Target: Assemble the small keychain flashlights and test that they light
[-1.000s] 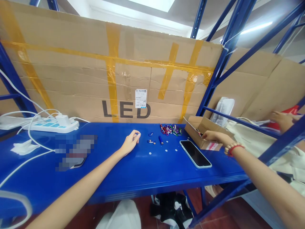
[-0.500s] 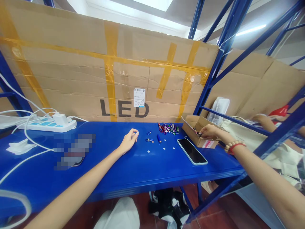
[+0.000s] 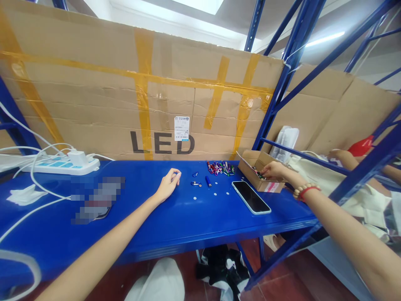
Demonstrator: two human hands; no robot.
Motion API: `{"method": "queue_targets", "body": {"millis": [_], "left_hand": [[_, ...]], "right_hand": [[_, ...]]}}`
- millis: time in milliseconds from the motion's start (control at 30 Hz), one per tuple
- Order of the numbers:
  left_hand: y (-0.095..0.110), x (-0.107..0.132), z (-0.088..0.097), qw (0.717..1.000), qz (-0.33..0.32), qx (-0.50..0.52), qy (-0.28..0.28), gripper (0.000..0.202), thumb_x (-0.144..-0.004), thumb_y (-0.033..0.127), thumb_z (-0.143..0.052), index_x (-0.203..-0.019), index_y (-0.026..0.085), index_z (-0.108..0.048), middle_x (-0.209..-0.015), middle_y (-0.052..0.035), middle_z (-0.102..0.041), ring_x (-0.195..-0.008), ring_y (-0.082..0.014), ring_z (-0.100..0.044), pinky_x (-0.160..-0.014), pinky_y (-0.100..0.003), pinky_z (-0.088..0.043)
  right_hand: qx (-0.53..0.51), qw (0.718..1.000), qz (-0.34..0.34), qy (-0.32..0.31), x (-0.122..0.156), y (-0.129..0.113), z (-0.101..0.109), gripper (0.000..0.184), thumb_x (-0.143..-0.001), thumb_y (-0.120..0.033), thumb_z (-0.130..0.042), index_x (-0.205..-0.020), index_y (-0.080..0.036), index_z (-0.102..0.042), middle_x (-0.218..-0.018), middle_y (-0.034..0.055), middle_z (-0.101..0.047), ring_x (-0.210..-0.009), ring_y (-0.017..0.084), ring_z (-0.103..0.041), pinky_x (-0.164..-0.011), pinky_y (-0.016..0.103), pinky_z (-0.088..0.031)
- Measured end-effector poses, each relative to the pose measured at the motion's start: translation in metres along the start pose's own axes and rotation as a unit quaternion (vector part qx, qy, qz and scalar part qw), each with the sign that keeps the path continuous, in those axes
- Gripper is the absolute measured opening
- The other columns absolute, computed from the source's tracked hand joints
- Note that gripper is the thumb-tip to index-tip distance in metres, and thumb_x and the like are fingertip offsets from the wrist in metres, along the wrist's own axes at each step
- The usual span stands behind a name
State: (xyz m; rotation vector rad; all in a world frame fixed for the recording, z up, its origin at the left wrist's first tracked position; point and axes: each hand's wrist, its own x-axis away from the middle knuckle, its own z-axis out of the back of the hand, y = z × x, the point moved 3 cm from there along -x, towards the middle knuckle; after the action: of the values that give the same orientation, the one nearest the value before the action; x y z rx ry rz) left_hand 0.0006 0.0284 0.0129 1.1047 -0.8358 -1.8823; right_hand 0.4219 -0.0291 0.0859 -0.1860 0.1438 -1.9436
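Observation:
My left hand [image 3: 168, 184] rests on the blue table with its fingers curled in; what they hold, if anything, is hidden. To its right lie a small blue carabiner clip [image 3: 195, 174], a blue clip with metal parts [image 3: 196, 183] and a short blue cylinder [image 3: 208, 181]. Behind them is a pile of colourful little tubes with clips [image 3: 221, 168]. My right hand [image 3: 272, 169], with a beaded bracelet on the wrist, reaches into an open cardboard box [image 3: 263, 186]. Its fingers are pinched together among small dark items, and the tips are partly hidden.
A phone [image 3: 251, 197] lies in front of the box, near several small pale discs [image 3: 215, 194]. At the left are a power strip [image 3: 62, 166] with white cables and a blurred-out object [image 3: 100, 198]. Blue rack posts [image 3: 275, 100] stand right; another person's arm [image 3: 347, 161] shows beyond.
The view has shifted slightly. My right hand stays in the box, its fingers moving a little among the items. My left hand keeps its place on the table.

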Motion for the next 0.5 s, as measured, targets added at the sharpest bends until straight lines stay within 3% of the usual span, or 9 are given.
{"method": "queue_targets", "body": {"millis": [167, 500], "left_hand": [[0.0, 0.0, 0.0, 1.0, 0.002, -0.002, 0.0, 0.025, -0.083, 0.044, -0.041, -0.089, 0.021, -0.049, -0.057, 0.0049, -0.05, -0.053, -0.0111, -0.043, -0.058, -0.023, -0.034], [-0.001, -0.001, 0.0, 1.0, 0.001, -0.003, 0.002, 0.023, -0.084, 0.041, -0.041, -0.09, 0.02, -0.049, -0.057, 0.0054, -0.05, -0.052, -0.0106, -0.043, -0.057, -0.023, -0.034]], "right_hand": [[0.01, 1.0, 0.006, 0.022, 0.001, 0.0, 0.005, 0.023, -0.07, -0.008, -0.059, -0.088, -0.01, -0.072, -0.094, 0.0114, -0.07, -0.089, 0.025, -0.062, -0.077, 0.025, -0.044], [-0.02, 1.0, 0.001, 0.001, -0.004, 0.007, -0.009, 0.024, -0.07, -0.013, -0.058, -0.089, -0.01, -0.072, -0.085, 0.0073, -0.071, -0.074, 0.017, -0.061, -0.065, 0.019, -0.042]]}}
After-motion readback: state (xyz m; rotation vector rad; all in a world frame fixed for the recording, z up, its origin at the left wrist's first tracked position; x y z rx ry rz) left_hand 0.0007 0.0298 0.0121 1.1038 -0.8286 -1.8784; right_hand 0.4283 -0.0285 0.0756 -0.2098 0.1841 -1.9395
